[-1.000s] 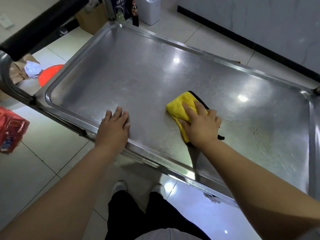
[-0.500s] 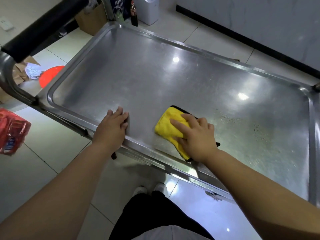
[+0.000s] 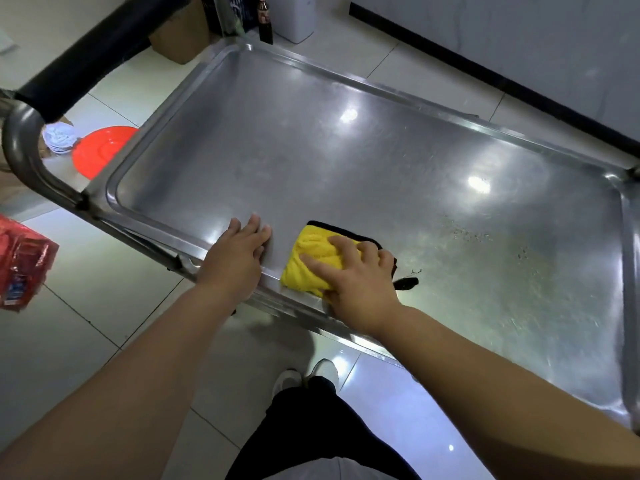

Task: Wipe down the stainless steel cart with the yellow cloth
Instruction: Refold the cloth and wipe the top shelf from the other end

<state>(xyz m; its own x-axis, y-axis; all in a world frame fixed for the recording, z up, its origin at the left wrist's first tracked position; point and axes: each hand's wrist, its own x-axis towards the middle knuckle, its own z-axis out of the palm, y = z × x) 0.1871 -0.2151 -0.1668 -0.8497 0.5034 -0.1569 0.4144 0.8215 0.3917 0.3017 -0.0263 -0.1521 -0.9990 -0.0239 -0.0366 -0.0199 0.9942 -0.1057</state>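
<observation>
Stainless steel cart [image 3: 363, 168]: yellow cloth [image 3: 313, 259] on its tray at the near rim. Right hand [image 3: 360, 282] presses the cloth, fingers spread nearly straight. Left hand [image 3: 239, 258] flat on the rim beside it, fingers extended, holding nothing.

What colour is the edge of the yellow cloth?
Black: the cloth has a black edge, seen in the head view.
</observation>
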